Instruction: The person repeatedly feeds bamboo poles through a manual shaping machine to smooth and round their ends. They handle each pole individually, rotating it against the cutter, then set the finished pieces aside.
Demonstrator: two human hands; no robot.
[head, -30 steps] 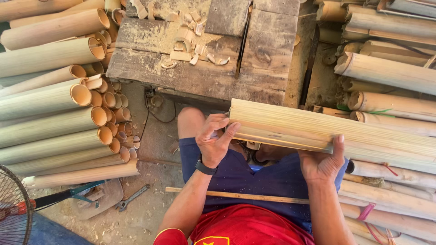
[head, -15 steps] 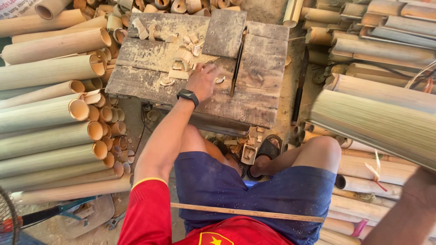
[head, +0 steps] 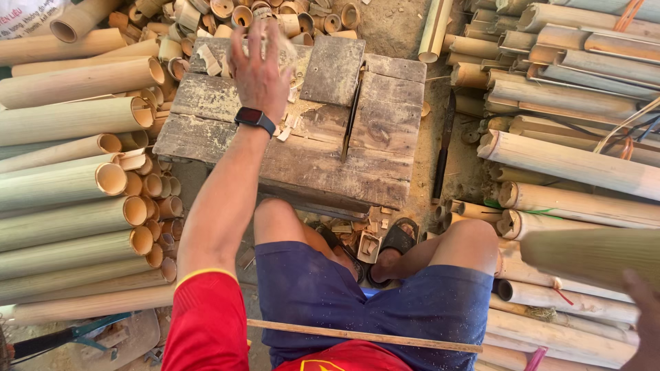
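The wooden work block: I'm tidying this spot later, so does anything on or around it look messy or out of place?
Yes. Bamboo offcuts lie scattered over the wooden work block near the left hand, and more scraps are heaped on the ground by the sandalled foot. A thin stick rests loose across the lap.

Person, seated, seen from above. Red short-sleeved shirt with yellow trim at the sleeve hem and a yellow mark on the chest. Dark blue shorts below the shirt. Black smartwatch with red screen edge. Dark sandal beyond the shorts.
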